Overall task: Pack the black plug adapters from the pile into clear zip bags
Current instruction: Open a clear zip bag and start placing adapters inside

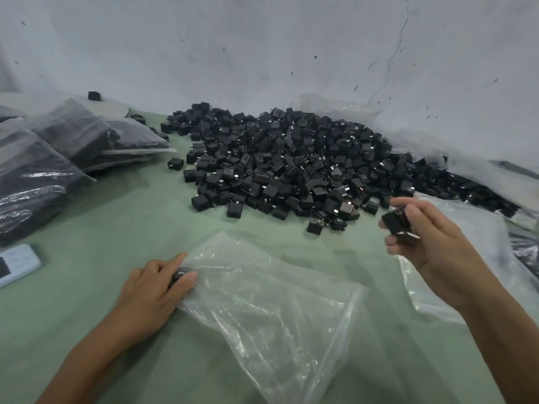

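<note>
The left hand [154, 290] pinches one end of the clear plastic zip bag [262, 304], thumb and fingers closed on the film (something small and dark sits under them); the bag lies on the green table [116, 217], long axis running from that hand toward the lower right; the right hand [425, 246] curls round black square plug adapters [393, 223], held raised just beside the heaped pile of black adapters [291, 161].

Open green tabletop [140, 205] runs between adapter pile [291, 158] and filled bags [43, 170]
</note>
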`<act>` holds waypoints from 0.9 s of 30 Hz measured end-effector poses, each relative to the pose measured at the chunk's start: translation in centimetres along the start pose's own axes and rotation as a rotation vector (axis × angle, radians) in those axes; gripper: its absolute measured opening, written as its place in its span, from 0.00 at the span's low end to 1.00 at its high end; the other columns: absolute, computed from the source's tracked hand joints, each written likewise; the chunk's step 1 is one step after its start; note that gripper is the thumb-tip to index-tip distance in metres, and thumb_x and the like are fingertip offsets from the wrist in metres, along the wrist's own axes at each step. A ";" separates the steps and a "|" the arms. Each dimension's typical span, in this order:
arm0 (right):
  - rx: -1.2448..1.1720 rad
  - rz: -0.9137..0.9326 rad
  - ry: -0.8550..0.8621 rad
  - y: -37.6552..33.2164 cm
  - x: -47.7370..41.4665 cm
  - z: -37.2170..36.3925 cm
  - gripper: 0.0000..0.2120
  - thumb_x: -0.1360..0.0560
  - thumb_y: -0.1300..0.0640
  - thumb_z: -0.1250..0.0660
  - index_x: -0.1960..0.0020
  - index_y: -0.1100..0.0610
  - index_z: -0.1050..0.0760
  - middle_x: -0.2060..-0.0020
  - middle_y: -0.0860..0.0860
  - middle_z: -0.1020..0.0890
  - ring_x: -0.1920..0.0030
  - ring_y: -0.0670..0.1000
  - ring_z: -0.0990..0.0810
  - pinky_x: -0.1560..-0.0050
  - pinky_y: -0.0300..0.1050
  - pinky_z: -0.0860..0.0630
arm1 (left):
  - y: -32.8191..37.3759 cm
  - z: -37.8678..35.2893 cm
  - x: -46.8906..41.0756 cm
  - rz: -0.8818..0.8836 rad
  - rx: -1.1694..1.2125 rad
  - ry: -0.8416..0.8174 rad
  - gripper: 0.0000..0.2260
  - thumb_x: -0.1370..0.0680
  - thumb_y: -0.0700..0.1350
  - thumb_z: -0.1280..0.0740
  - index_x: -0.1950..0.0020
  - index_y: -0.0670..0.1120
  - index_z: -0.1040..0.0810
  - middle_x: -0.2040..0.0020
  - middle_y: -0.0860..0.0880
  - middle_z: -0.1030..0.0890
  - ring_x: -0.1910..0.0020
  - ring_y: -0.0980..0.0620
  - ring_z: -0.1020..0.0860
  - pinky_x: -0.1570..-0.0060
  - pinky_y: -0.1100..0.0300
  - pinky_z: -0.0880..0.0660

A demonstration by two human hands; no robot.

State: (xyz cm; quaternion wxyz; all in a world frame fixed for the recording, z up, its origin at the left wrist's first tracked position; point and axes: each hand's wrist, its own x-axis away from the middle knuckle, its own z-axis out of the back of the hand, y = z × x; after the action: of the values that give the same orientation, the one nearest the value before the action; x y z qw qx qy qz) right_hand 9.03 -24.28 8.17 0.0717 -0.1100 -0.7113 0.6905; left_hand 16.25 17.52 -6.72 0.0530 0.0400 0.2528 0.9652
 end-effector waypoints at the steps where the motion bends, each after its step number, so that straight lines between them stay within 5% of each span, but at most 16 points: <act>1: 0.002 -0.039 -0.007 0.0 2.8 1.0 0.12 0.19 0.53 0.39 0.42 0.53 0.19 0.54 0.60 0.18 0.65 0.53 0.21 0.65 0.41 0.20 | 0.0 0.0 -0.1 -0.002 0.005 -0.004 0.24 0.21 0.67 0.48 0.29 0.59 0.30 0.44 0.52 0.22 0.40 0.46 0.28 0.33 0.48 0.35; 4: -0.073 -0.327 -0.137 2.2 10.5 2.7 0.15 0.27 0.55 0.29 0.42 0.57 0.18 0.53 0.69 0.21 0.67 0.58 0.22 0.71 0.46 0.23 | 0.1 -0.1 -0.2 -0.009 0.008 -0.005 0.24 0.21 0.67 0.48 0.31 0.59 0.28 0.45 0.52 0.22 0.41 0.45 0.27 0.33 0.47 0.34; 6: -0.166 -0.543 -0.309 4.3 13.5 1.4 0.23 0.33 0.59 0.19 0.39 0.58 0.19 0.53 0.75 0.23 0.63 0.65 0.22 0.68 0.50 0.22 | 0.1 -0.2 -0.2 -0.011 -0.007 -0.003 0.24 0.21 0.67 0.49 0.30 0.60 0.30 0.43 0.52 0.23 0.39 0.46 0.29 0.31 0.48 0.36; 8: -0.260 -0.637 -0.361 5.6 13.9 -1.6 0.23 0.32 0.62 0.20 0.39 0.59 0.19 0.52 0.75 0.22 0.60 0.67 0.21 0.65 0.51 0.20 | 0.3 -0.1 0.0 -0.013 -0.004 -0.007 0.26 0.23 0.69 0.51 0.29 0.60 0.31 0.43 0.53 0.23 0.38 0.46 0.30 0.31 0.48 0.37; 15: -0.473 -0.625 -0.352 7.7 7.9 -10.1 0.14 0.26 0.67 0.33 0.41 0.66 0.19 0.41 0.64 0.19 0.40 0.61 0.18 0.51 0.48 0.17 | 0.3 0.0 0.1 -0.021 0.023 -0.030 0.29 0.25 0.72 0.54 0.28 0.63 0.34 0.41 0.55 0.24 0.36 0.48 0.32 0.29 0.49 0.40; 24: -0.415 -0.577 -0.346 9.8 2.8 -16.2 0.15 0.17 0.60 0.40 0.32 0.62 0.30 0.40 0.58 0.20 0.46 0.53 0.16 0.46 0.46 0.19 | 0.7 0.2 0.6 -0.025 0.047 -0.046 0.30 0.26 0.72 0.54 0.28 0.63 0.35 0.41 0.56 0.24 0.37 0.48 0.32 0.30 0.50 0.38; 27: -0.216 -0.535 -0.485 9.0 1.7 -18.0 0.07 0.17 0.60 0.39 0.41 0.56 0.26 0.45 0.53 0.20 0.48 0.51 0.16 0.43 0.48 0.20 | 1.1 0.5 0.8 -0.019 0.066 -0.052 0.30 0.25 0.71 0.53 0.26 0.62 0.36 0.41 0.56 0.25 0.37 0.49 0.33 0.30 0.50 0.38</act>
State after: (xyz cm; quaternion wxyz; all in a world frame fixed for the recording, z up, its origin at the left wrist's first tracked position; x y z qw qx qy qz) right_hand 12.45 -6.26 -0.26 0.0673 0.2394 -0.7799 0.5744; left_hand 15.45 16.94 -5.69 0.0674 0.0644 0.2836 0.9544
